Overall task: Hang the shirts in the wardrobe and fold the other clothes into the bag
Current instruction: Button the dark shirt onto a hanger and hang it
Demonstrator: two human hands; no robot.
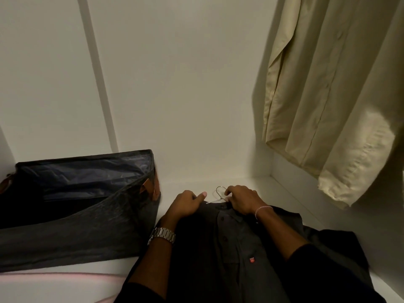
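Shirts are what we are sorting, and the largest thing before us is the white wardrobe (pixel 185 84), its smooth flat panels rising ahead and its floor stretching under our arms. A cream shirt (pixel 332 88) already hangs at upper right, soft and lightly creased, with long straight seams and a sleeve cuff dangling low. To the left on the wardrobe floor sits a dark bag (pixel 72 206), boxy and slack, its thin crinkled lining showing through the open top, with tan leather tabs at the corners. In front of us lies a dark shirt (pixel 236 243), matte woven cloth with a buttoned placket and a small red badge on the chest, spread flat on the wardrobe floor beside the bag. Our left hand (pixel 185 204), above a metal link watch (pixel 162 235), has its fingers curled onto the collar with the thumb pointing out. Our right hand (pixel 242 201), wearing a thin beaded bracelet (pixel 263 209), pinches the collar at the neck of a thin wire hanger (pixel 220 194), whose rounded hook pokes out above the collar. We judge the risk to be the slim hanger slipping out of the collar, or one shoulder sliding off when lifted, because the wire offers little grip.
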